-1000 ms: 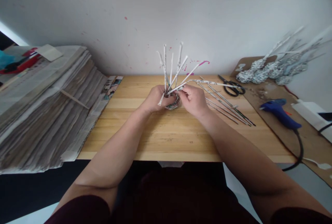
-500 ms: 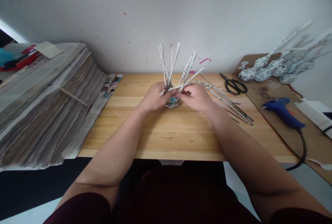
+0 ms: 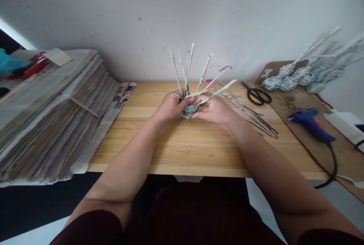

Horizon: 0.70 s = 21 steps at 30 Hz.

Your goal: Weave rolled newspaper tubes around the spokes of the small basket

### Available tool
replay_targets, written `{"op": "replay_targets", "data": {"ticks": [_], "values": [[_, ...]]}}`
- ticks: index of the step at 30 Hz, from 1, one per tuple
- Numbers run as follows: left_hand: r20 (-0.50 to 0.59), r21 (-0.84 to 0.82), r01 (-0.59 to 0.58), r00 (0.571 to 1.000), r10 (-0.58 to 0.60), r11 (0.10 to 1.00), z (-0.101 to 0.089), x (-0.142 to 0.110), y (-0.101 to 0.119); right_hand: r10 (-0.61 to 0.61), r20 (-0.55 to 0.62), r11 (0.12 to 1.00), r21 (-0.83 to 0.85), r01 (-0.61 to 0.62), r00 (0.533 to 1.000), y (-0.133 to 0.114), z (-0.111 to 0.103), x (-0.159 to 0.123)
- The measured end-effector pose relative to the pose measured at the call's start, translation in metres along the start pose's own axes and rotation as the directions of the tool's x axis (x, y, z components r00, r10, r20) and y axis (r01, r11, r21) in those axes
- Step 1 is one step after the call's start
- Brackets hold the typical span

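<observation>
Between my hands, near the middle of the wooden table (image 3: 182, 146), is a small basket (image 3: 189, 112) woven from rolled newspaper. Several rolled paper sticks (image 3: 190, 65) rise from it, fanning upward and outward. My left hand (image 3: 172, 105) grips the basket's left side, its thumb over the rim. On the other side, my right hand (image 3: 213, 108) has its fingers closed around the basket's right edge, by a pale paper stick (image 3: 218, 91) that leans far to the right. Parts of the basket are hidden by the fingers.
Loose paper sticks (image 3: 256, 118) lie right of my right hand, with black scissors (image 3: 258, 95) behind them. A blue glue gun (image 3: 311, 124) rests on a brown board (image 3: 298, 114), near several woven paper pieces (image 3: 295, 76). A tall newspaper stack (image 3: 57, 120) stands left.
One pale paper stick that stood upright on the right side now leans down to the right over my right hand. The basket has turned or tilted slightly; my left hand keeps its hold.
</observation>
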<state>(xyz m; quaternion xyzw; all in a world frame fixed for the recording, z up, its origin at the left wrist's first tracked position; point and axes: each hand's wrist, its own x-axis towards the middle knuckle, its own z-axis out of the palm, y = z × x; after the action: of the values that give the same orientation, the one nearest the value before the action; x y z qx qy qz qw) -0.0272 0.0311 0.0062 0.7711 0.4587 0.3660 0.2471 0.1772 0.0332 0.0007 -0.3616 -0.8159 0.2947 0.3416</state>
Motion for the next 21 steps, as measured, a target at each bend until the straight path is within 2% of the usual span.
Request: {"op": "replay_targets", "data": {"ticks": [3, 6, 8, 11, 15, 19, 21], "values": [[0.068, -0.098, 0.021, 0.998, -0.014, 0.995, -0.008, 0.0, 0.0, -0.038, -0.04, 0.996, -0.082, 0.035, 0.998, 0.001, 0.002, 0.0], [0.204, -0.13, 0.065, 0.978, -0.038, 0.989, -0.019, -0.001, 0.001, -0.009, -0.059, 0.996, -0.086, 0.003, 0.998, -0.002, 0.004, -0.001], [0.247, -0.137, 0.082, 0.968, -0.047, 0.987, -0.023, -0.002, 0.001, 0.033, -0.074, 0.997, -0.074, -0.038, 0.997, -0.004, 0.004, -0.002], [0.218, -0.162, 0.105, 0.973, -0.068, 0.981, -0.021, -0.001, 0.0, 0.06, -0.111, 0.996, -0.066, -0.068, 0.992, -0.006, 0.004, -0.003], [0.155, -0.208, 0.115, 0.984, -0.084, 0.971, -0.011, -0.001, -0.002, 0.025, -0.108, 0.999, -0.037, -0.029, 0.994, -0.005, 0.003, -0.003], [0.129, -0.224, 0.114, 0.988, -0.087, 0.968, -0.007, -0.001, -0.003, 0.077, -0.147, 0.994, -0.07, -0.088, 0.986, 0.0, 0.007, -0.001], [0.11, -0.236, 0.122, 0.989, -0.098, 0.964, -0.006, -0.001, -0.005, 0.131, -0.162, 0.991, -0.002, -0.133, 0.978, 0.004, 0.01, -0.002]]}}
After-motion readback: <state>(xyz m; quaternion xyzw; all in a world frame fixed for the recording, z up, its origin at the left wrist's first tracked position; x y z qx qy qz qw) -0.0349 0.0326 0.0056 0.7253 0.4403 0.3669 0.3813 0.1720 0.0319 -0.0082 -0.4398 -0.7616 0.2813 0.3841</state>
